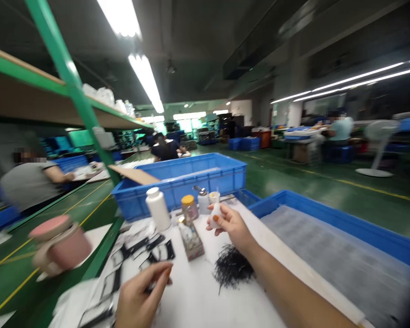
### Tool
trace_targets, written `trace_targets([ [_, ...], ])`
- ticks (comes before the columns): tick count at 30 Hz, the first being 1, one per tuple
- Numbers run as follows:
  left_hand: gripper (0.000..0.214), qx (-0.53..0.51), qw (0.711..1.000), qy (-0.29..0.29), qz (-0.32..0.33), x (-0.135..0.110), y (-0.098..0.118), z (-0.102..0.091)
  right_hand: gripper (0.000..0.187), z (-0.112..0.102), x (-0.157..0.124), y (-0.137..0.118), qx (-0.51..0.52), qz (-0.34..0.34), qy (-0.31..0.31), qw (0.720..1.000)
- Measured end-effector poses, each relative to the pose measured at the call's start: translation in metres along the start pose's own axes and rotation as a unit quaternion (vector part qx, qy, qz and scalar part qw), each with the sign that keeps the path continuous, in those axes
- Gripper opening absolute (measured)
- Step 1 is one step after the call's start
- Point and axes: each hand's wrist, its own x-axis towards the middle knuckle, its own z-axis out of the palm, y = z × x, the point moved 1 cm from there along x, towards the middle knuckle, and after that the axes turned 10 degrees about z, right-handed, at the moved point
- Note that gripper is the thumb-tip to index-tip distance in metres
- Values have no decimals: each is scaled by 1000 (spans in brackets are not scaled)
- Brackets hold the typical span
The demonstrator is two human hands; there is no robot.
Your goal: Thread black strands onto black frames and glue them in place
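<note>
My right hand (230,223) holds a small white pointed squeeze bottle (216,216) upright between thumb and fingers. Below that hand lies a tangled heap of thin black strands (232,269) on the white work table (198,291). My left hand (143,296), at the bottom edge, pinches something small and dark, mostly hidden by the fingers. Flat black pieces (146,250) lie in front of it. A white plastic bottle (158,208), a yellow-lidded glass jar (190,209), a metal-topped pump bottle (202,200) and a small box (191,241) stand beyond.
A blue plastic crate (179,187) stands behind the table, and another (341,246), lined with a grey sheet, sits to the right. A pink mug (61,241) is at left by a green shelf rack (68,86). Co-workers sit farther off.
</note>
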Motion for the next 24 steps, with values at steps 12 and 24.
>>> trace_targets([
  [12, 26, -160, 831, 532, -13, 20, -3, -101, 31, 34, -27, 14, -352, -109, -53, 928],
  [24, 15, 333, 927, -29, -170, 78, -81, -131, 25, 38, -24, 38, -440, -236, -114, 859],
])
